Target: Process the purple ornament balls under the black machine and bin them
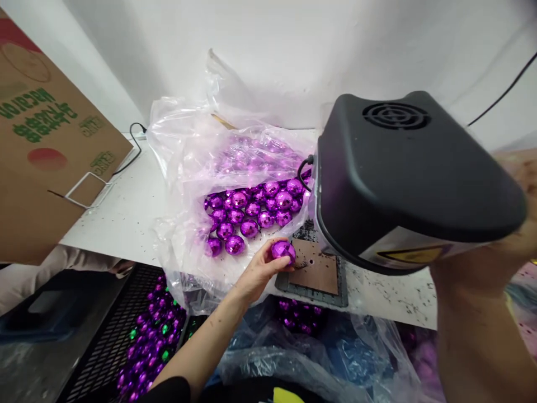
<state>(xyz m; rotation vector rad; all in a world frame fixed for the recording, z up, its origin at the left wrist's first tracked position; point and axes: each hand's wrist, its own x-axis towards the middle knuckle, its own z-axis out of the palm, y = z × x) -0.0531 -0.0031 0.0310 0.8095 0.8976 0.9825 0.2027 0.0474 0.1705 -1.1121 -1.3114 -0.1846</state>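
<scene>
My left hand (260, 270) is closed around a shiny purple faceted ball (283, 253), held at the near left edge of a brown board (318, 268). The board has a small hole and lies on a dark base plate (343, 296). Above and to the right is a large black machine housing (403, 168) with a round vent and a yellow warning label. My right hand (514, 235) is at the housing's right side; its fingers are hidden behind it. More purple balls (251, 210) lie in an open clear plastic bag (180, 162) beyond my left hand.
A printed cardboard box (54, 145) stands on the left. Below the table (121, 224), a black crate (104, 330) holds purple and green balls. Plastic sheeting (302, 364) hangs at the front edge. Dark shavings speckle the tabletop. Another person's leg (62, 263) shows at left.
</scene>
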